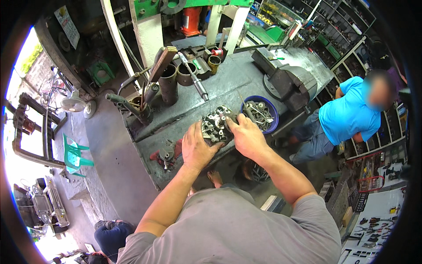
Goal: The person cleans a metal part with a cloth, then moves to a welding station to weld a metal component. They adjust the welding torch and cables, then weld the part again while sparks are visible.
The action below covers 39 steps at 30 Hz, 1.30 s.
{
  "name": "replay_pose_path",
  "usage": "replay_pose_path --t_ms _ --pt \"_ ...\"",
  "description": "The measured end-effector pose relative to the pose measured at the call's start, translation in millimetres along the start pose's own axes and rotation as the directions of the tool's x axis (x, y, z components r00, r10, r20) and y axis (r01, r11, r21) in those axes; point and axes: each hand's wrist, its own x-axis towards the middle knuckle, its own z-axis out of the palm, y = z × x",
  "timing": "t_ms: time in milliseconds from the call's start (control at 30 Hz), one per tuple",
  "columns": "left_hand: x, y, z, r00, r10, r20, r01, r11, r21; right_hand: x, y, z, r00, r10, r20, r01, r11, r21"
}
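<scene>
A metal mechanical assembly with several posts and levers rests at the bench's near edge. My left hand is closed round its left side, with the thumb along the near edge. At its right side is my right hand, fingers curled and the forefinger on the assembly's top. Whatever my right fingertips pinch, if anything, is too small to make out. Right beside that hand stands a blue bowl of loose metal parts, with a thin-shafted tool leaning over its rim. A smaller metal part lies on red cloth to the left.
A bench vise is mounted at the right. Metal cylinders and a long-handled tool occupy the far left of the bench. A person in a blue shirt stands to the right; a green chair is on the left.
</scene>
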Motion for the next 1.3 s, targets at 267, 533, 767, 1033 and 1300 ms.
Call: replay_pose_path --t_ms 267,533,767,1033,1300 --pt "31.1 -30.2 -15.3 0.956 0.159 0.247 -0.163 0.987 -0.002 37.2 51.2 -48.5 0.984 0.175 0.024 -0.176 0.966 0.190" --pt "46.7 -14.8 -19.0 0.944 0.078 0.322 -0.110 0.991 0.082 110.0 64.7 4.6 0.764 -0.596 0.247 0.624 0.779 -0.053" --pt "55.6 1.4 -19.5 0.930 0.000 0.368 -0.039 0.994 0.098 122.4 102.6 -2.5 0.460 -0.874 0.156 0.887 0.458 -0.050" --pt "56.7 4.8 -20.7 0.901 -0.150 0.408 0.151 0.988 0.031 127.1 128.5 15.0 0.458 -0.888 0.046 0.852 0.453 0.262" --pt "26.9 25.3 -12.6 0.929 -0.256 0.266 0.291 0.951 -0.104 139.1 186.0 -6.0 0.861 -0.493 0.125 0.394 0.802 0.450"
